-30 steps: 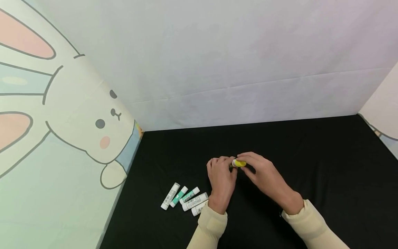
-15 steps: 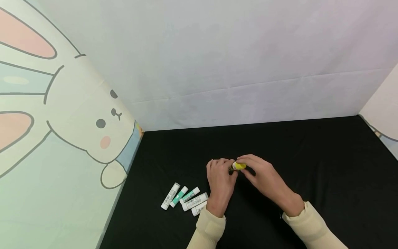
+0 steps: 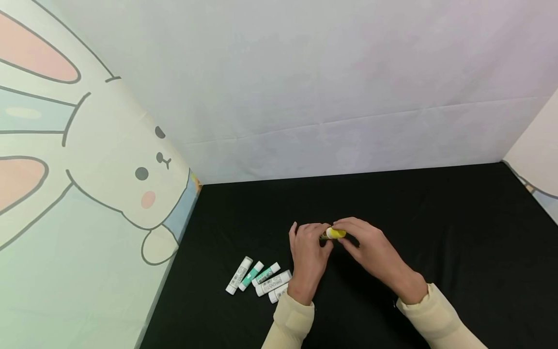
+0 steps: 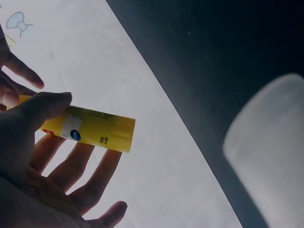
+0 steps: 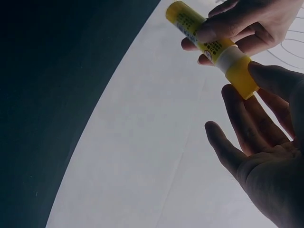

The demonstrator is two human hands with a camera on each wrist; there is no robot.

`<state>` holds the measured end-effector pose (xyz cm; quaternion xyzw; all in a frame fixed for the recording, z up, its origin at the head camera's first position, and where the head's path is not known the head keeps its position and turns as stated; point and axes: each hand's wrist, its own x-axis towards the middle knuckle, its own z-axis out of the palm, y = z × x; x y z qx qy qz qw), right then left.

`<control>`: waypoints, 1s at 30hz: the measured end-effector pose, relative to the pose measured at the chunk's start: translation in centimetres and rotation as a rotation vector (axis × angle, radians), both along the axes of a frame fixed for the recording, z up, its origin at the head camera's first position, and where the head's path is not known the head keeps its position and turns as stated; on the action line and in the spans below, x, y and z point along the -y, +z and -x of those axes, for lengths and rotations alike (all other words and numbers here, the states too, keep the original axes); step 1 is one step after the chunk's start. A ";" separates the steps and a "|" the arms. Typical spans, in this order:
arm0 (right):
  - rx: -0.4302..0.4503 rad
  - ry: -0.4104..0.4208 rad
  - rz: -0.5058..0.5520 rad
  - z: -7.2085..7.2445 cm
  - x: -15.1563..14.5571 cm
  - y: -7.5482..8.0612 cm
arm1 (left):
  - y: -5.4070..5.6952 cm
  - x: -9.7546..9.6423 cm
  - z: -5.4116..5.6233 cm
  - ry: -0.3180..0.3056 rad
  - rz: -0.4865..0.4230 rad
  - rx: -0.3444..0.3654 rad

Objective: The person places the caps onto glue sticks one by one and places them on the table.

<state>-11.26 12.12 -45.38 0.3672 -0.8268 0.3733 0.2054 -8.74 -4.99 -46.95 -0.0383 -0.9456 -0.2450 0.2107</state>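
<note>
A yellow glue stick (image 5: 190, 23) is held between both hands above the black table. My left hand (image 3: 308, 252) grips its barrel, thumb on one side and fingers on the other, as the left wrist view shows with the printed label (image 4: 73, 127) facing out. At the other end, my right hand (image 3: 370, 247) pinches the yellow cap (image 5: 241, 78) between thumb and fingertips. A white collar (image 5: 229, 58) shows between cap and barrel. In the head view the left fingers hide most of the barrel.
Several glue sticks lie left of my left forearm: a white one (image 3: 239, 275), green-and-white ones (image 3: 251, 276) (image 3: 266, 274), and further white ones (image 3: 273, 283) (image 3: 278, 293), the last partly behind the left wrist. The black tabletop (image 3: 436, 218) meets a pale cloth wall (image 3: 348, 97).
Both hands have shifted slightly toward me with the glue stick. A left outer finger has lifted a little. The glue sticks on the table have stayed put.
</note>
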 end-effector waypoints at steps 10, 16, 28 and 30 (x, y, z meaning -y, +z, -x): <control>0.019 0.007 -0.007 -0.1 -0.1 -0.4 | 0.0 0.1 -0.2 0.019 0.005 0.035; 0.018 0.028 -0.023 -0.2 0.0 -0.5 | -0.3 0.3 -0.4 -0.023 0.001 0.001; 0.013 0.038 -0.027 -0.3 0.0 -0.6 | -0.5 0.9 -0.6 -0.065 0.087 -0.103; 0.009 0.041 -0.026 -0.4 0.0 -0.7 | -0.5 0.9 -0.6 -0.065 0.098 -0.109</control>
